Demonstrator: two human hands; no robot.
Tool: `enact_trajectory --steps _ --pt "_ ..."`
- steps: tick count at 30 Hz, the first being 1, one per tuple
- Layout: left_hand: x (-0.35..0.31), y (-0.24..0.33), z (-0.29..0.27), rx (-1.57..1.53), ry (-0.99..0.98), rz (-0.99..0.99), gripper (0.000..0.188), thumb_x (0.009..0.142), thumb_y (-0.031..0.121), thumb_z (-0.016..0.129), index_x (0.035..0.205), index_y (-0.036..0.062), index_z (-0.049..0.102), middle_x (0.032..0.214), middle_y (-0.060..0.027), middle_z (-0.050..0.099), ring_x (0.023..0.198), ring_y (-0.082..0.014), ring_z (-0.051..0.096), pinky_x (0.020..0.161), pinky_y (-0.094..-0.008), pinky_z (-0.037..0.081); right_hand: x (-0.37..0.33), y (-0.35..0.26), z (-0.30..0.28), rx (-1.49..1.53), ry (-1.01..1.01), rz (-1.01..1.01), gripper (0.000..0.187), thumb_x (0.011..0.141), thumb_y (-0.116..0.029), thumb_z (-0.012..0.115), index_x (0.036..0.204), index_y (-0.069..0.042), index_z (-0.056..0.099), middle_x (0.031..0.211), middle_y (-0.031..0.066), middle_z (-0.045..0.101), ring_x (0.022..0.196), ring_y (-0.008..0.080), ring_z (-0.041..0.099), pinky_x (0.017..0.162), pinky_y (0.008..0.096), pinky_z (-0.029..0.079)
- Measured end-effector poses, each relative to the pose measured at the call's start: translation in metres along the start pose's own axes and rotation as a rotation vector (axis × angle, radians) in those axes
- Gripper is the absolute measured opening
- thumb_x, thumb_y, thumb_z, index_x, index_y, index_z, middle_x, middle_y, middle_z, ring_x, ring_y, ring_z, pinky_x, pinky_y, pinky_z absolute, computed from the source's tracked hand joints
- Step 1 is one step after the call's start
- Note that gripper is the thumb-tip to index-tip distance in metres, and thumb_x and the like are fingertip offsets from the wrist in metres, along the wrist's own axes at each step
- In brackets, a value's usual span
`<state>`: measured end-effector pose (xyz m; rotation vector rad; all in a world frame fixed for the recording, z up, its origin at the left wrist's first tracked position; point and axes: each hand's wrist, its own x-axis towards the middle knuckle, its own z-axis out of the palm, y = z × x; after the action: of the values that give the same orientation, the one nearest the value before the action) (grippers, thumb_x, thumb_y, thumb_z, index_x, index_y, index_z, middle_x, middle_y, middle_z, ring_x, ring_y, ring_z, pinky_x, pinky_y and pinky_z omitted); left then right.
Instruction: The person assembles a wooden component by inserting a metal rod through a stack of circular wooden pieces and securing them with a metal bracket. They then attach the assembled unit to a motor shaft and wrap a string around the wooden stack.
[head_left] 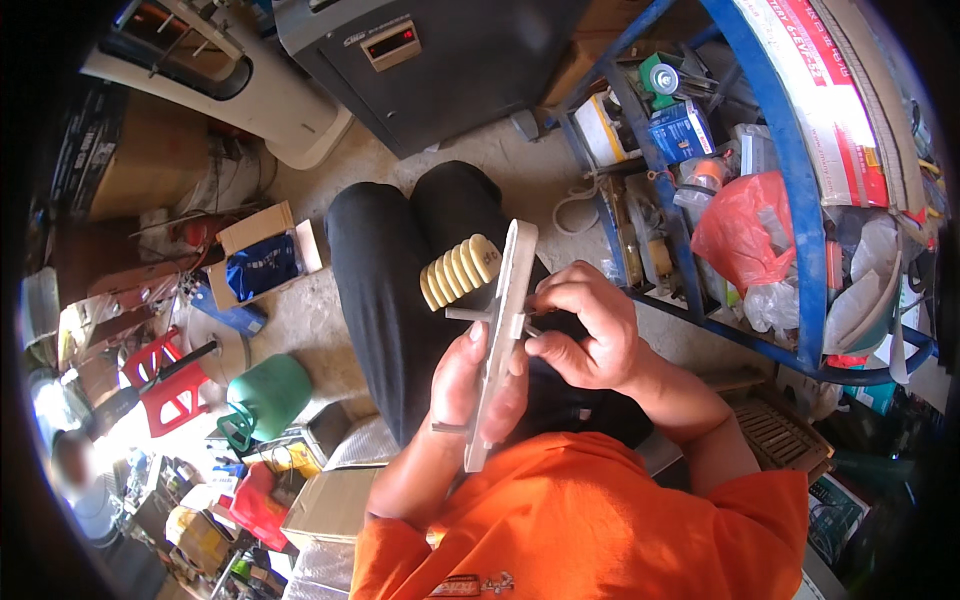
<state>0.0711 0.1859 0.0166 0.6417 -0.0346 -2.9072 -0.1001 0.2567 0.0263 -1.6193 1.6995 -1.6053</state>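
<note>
A long flat grey metal bar with rounded ends stands on edge above my lap. My left hand grips its lower half, the thumb on one face and the fingers on the other. One thin metal pin juts out to the left from the bar's middle, and another short one sticks out lower down. At the bar's right face, my right hand has its thumb and bent fingers closed around a small bolt-like piece. A thick pale yellow coil spring lies against the bar's left side, over my thighs; whether they touch is unclear.
A blue metal rack with boxes and a red plastic bag stands at right. Ahead is a dark cabinet with a small display. An open carton, a red stool and a green container crowd the left floor.
</note>
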Motion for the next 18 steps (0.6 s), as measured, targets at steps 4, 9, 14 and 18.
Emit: enact_trajectory --steps 4,9,14,18 --pt "0.002 -0.003 0.002 -0.04 0.005 0.018 0.048 0.096 0.045 0.056 0.095 -0.0031 0.059 0.065 -0.0098 0.058 0.037 -0.017 0.047 0.033 -0.0273 0.037 -0.005 -0.002 0.003 0.034 -0.015 0.068 0.019 0.091 -0.015 0.068 0.084 0.001 0.059 0.074 0.0115 0.061 0.062 0.0266 0.057 0.058 0.034 0.045" --pt "0.001 0.001 -0.004 0.013 -0.087 -0.017 0.046 0.096 0.043 0.055 0.094 -0.0028 0.059 0.068 -0.01 0.059 0.038 -0.0177 0.049 0.033 -0.0272 0.038 -0.007 -0.005 0.003 0.095 -0.025 0.148 0.024 0.096 -0.015 0.061 0.078 0.001 0.057 0.07 0.0104 0.058 0.057 0.0221 0.053 0.054 0.0324 0.041" --pt "0.001 0.004 0.002 0.105 -0.023 -0.001 0.048 0.098 0.045 0.052 0.094 -0.0017 0.06 0.06 -0.0094 0.056 0.036 -0.0175 0.048 0.032 -0.0258 0.037 -0.004 -0.014 -0.003 0.321 -0.098 0.455 0.026 0.098 -0.016 0.059 0.078 0.0 0.058 0.068 0.0094 0.061 0.059 0.0151 0.057 0.054 0.0306 0.043" --pt "0.005 0.004 -0.004 0.085 -0.078 0.07 0.05 0.101 0.049 0.043 0.098 0.0014 0.057 0.06 -0.0081 0.055 0.042 -0.0208 0.048 0.041 -0.0297 0.039 0.002 -0.015 -0.004 0.395 -0.164 0.708 0.029 0.1 -0.019 0.057 0.08 0.001 0.06 0.073 0.0053 0.065 0.067 0.0085 0.059 0.058 0.0251 0.047"
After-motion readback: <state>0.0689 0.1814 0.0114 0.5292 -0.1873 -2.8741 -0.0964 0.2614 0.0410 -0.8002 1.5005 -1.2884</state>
